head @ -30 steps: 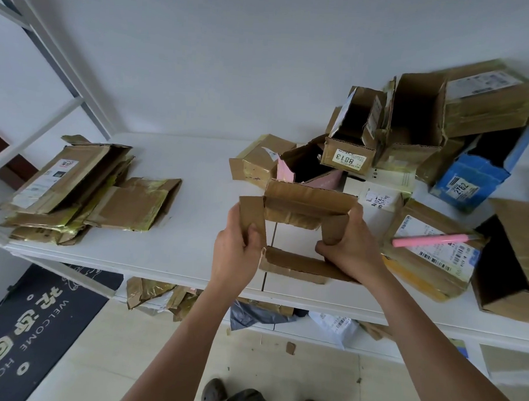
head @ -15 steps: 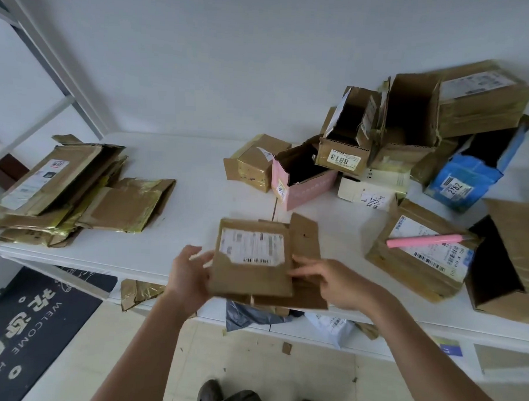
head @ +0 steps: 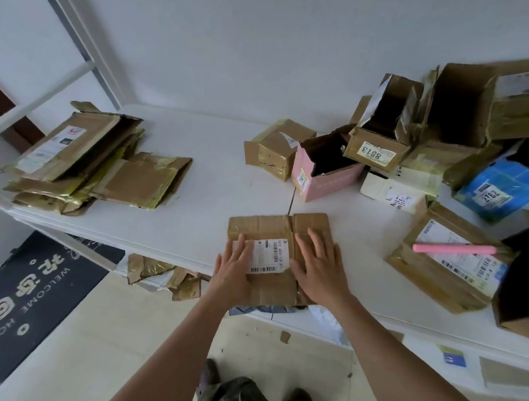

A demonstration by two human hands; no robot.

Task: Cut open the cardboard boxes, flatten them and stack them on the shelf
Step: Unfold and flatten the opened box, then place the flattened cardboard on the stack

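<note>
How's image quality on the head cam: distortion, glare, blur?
Head view: strong wide-angle bending, the white shelf edge and frame bars curve; soft, even light with faint shadows; mild sheen on the yellow-taped stack of flattened cardboard; both hands and the flattened brown box with a white label are sharp, corners softer.

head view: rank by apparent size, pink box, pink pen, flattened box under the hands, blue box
1. flattened box, partly hidden by left hand and right hand
2-3. pink box and blue box: look alike; blue is cut off by neighbours, so unranked
4. pink pen
</note>
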